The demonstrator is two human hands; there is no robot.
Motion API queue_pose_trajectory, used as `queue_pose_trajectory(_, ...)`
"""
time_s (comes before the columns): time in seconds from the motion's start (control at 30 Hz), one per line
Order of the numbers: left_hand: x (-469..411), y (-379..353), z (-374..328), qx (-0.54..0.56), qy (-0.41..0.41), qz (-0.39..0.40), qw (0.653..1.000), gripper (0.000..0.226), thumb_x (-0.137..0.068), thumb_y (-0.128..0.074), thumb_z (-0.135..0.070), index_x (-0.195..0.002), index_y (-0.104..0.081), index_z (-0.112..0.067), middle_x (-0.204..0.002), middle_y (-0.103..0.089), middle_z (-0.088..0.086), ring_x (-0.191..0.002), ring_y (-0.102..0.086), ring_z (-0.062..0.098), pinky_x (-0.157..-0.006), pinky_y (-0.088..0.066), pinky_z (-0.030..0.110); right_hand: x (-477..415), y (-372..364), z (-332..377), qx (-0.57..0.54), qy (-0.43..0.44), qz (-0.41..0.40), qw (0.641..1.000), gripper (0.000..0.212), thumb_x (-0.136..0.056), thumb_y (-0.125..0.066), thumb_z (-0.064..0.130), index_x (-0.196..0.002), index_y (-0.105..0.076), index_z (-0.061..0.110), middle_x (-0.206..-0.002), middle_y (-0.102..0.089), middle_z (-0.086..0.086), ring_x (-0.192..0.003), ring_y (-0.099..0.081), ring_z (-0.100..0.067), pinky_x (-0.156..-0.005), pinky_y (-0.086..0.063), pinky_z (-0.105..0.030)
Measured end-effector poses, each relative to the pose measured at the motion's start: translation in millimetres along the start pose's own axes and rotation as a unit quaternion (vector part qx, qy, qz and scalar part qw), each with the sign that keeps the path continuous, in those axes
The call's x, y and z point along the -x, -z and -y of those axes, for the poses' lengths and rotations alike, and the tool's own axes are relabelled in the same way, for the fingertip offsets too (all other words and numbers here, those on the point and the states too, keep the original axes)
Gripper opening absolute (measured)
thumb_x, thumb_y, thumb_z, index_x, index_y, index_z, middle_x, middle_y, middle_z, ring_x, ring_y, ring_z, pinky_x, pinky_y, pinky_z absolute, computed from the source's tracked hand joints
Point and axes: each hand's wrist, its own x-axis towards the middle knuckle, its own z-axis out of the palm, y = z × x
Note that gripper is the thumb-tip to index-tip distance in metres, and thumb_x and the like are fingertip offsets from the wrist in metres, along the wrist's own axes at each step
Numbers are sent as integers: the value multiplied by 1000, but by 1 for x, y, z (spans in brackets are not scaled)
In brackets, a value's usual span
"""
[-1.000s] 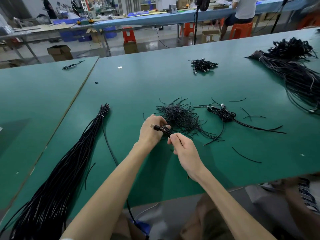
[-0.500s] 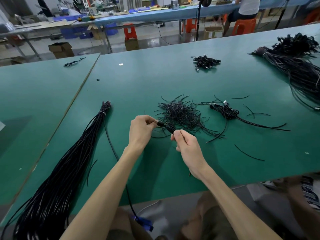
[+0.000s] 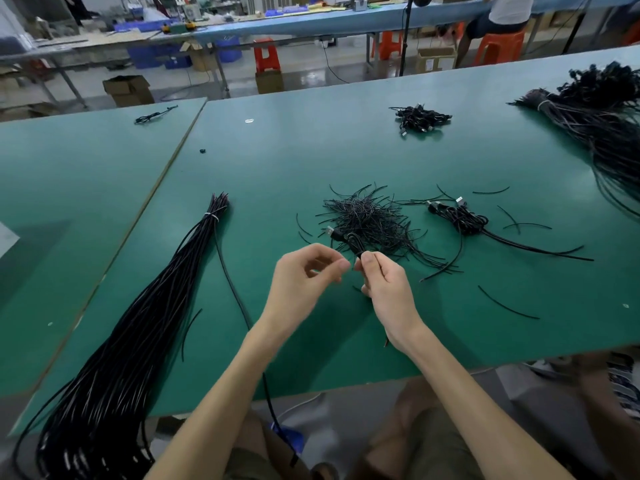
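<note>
The right hand (image 3: 384, 285) holds the black coiled cable (image 3: 352, 241) upright above the green work table (image 3: 311, 161). Thumb and forefinger are curled round the lower end of the coil. The cable's metal-tipped plug (image 3: 331, 232) points up and to the left, in front of the loose pile of short black wire ties (image 3: 370, 216).

The left hand (image 3: 304, 275) is just beside the right. Its fingers are curled, and its forefinger tip is close to the right thumb. Whether it pinches anything cannot be determined.

A second coiled black cable (image 3: 464, 220) lies right of the pile. A long tied bundle of straight black cables (image 3: 138, 306) lies at the left. A small heap of coiled cables (image 3: 420, 117) lies at the far side.
</note>
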Motion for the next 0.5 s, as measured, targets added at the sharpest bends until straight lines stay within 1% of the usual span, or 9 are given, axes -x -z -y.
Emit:
queue_pose_trajectory(0.07,1,-9,2,-22,13,-17,1000,8,-89,-80,-21,-83,-74,-22,-75,-74,-7,-66,-70,14,-67,-52,21,1,0,1,11,10,6,1000,34,-110,-44,34,-87,-63,18,-59,-43,17,-60,-39,-7,-66,-43,-34)
queue_pose_trajectory(0.1,2,-12,3,-15,24,-20,999,8,-88,-81,-22,-83,-74,-21,-75,-75,-6,-65,-70,15,-66,-52,22,2,0,1,18,17,11,1000,34,-110,-43,34,-86,-63,20,-61,-45,16,-61,-40,-6,-66,-43,-31)
queue_pose_trajectory(0.2,1,-16,6,27,43,-33,998,10,-87,-82,-22,-86,-73,-19,-78,-76,0,-65,-69,16,-65,-51,25,3,-2,4,35,37,26,998,33,-111,-42,32,-87,-63,22,-65,-56,20,-62,-47,0,-65,-42,-17)
queue_pose_trajectory(0.23,1,-15,6,40,42,-38,998,12,-87,-82,-20,-88,-70,-18,-80,-76,2,-66,-69,17,-64,-52,26,3,-3,4,38,40,28,998,33,-111,-42,31,-88,-64,22,-67,-58,21,-63,-48,1,-65,-42,-16)
queue_pose_trajectory(0.33,2,-16,4,58,25,-42,997,20,-89,-79,-13,-95,-61,-21,-80,-73,6,-67,-68,21,-61,-55,32,3,-2,4,42,43,35,998,34,-111,-42,31,-89,-65,20,-71,-61,20,-66,-49,2,-65,-42,-14)
queue_pose_trajectory(0.43,4,-18,3,26,-10,-28,999,21,-93,-74,-11,-98,-63,-28,-78,-68,-1,-72,-65,22,-63,-55,43,4,-2,5,50,49,46,996,35,-112,-40,29,-90,-65,15,-64,-56,23,-61,-46,2,-62,-40,-12)
queue_pose_trajectory(0.5,4,-18,3,12,-25,-12,1000,25,-94,-72,-9,-101,-68,-32,-78,-65,-5,-72,-63,23,-65,-56,46,4,-2,6,53,46,48,996,35,-112,-40,29,-90,-65,14,-63,-56,23,-60,-46,2,-61,-40,-13)
